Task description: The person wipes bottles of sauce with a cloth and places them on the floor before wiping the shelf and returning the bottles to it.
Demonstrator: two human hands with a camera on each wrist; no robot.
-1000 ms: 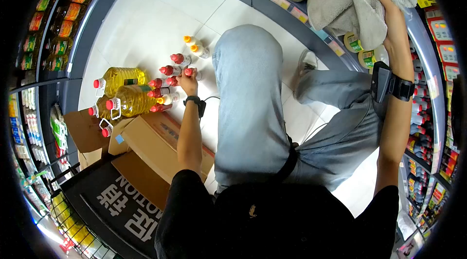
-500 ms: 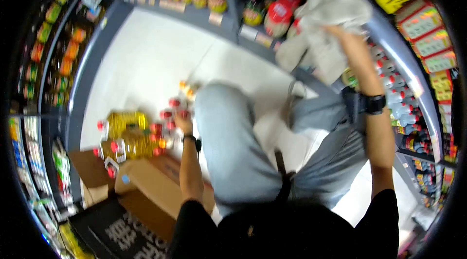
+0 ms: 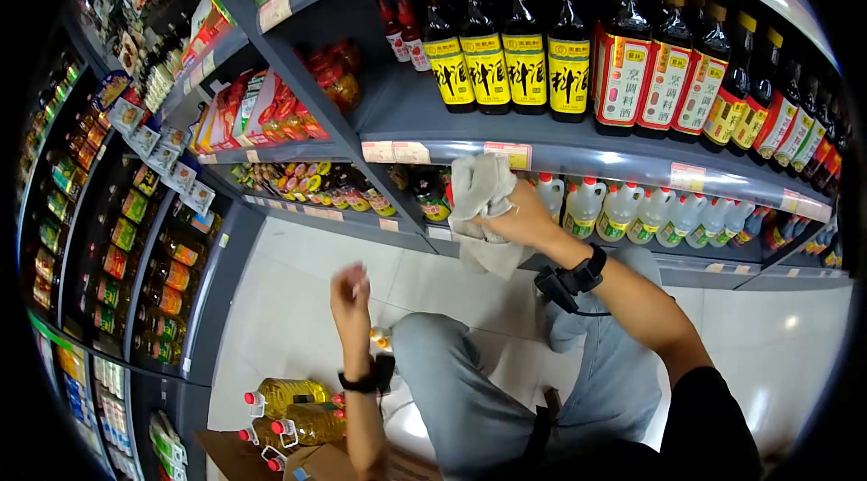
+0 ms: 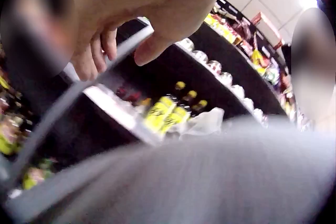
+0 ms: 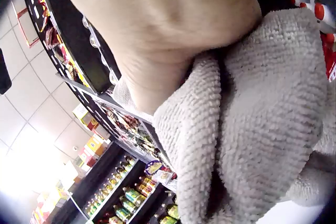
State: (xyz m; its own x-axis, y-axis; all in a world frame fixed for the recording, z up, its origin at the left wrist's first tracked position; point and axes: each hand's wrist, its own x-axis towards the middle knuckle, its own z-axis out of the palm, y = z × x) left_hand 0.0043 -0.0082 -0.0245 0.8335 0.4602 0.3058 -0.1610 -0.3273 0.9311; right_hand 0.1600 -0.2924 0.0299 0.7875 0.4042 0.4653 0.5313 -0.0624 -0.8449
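My right hand grips a grey towel in front of the lower shelf, close to the shelf lip with its price tags. Thick ribbed folds of the towel fill much of the right wrist view, and the fingertips are hidden in them. Behind it stand white jugs with red caps and a dark jar. Raised over the floor, my left hand is empty, its fingers loosely bent. The left wrist view also shows this hand with nothing in it.
Dark bottles with yellow labels line the shelf above. Large oil bottles and a cardboard box stand on the floor at the lower left. My bent knee is between the hands. More stocked shelves run along the left.
The head view has swung up toward the shelves. My left hand has left the red-capped bottles on the floor and risen. The right hand still holds the towel, now lower before the shelf.
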